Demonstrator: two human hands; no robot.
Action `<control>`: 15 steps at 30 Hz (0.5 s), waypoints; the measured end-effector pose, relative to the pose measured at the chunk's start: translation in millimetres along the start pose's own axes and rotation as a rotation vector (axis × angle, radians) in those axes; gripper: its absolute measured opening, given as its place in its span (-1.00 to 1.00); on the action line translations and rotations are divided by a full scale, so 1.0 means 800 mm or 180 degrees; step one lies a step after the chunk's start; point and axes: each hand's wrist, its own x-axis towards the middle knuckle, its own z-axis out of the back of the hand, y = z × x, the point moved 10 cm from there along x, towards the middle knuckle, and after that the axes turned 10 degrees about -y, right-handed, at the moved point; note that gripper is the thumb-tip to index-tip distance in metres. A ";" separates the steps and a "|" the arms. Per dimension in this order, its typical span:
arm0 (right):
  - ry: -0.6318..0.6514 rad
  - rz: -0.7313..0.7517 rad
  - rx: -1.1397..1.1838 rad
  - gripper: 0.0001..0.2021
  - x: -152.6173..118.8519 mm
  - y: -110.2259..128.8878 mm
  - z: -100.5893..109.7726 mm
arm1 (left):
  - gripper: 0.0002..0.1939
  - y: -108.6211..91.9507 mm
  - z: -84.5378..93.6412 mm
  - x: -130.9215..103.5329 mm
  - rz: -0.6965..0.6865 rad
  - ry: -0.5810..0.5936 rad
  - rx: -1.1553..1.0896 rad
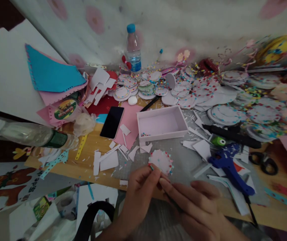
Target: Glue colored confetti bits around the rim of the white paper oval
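My left hand is closed in a pinch at the table's front edge; a small green and reddish bit shows at its fingertips, too small to name. Beside it, my right hand has its fingers closed around a thin dark stick, mostly hidden under the fingers. The fingertips of both hands meet. Just beyond them lies a white paper disc with small coloured pieces around its rim. Behind the disc stands an open white box with a few tiny coloured pieces in its near left corner.
A phone lies left of the box on pink sheet. At right are a blue glue gun, black scissors and white scraps. Decorated discs are piled along the back, near a water bottle. Another bottle lies left.
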 end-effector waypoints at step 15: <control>0.0612 -0.2443 0.1827 -0.63 -0.021 -0.026 -0.066 | -0.65 -0.038 0.023 0.000 -0.0779 -0.0271 0.0562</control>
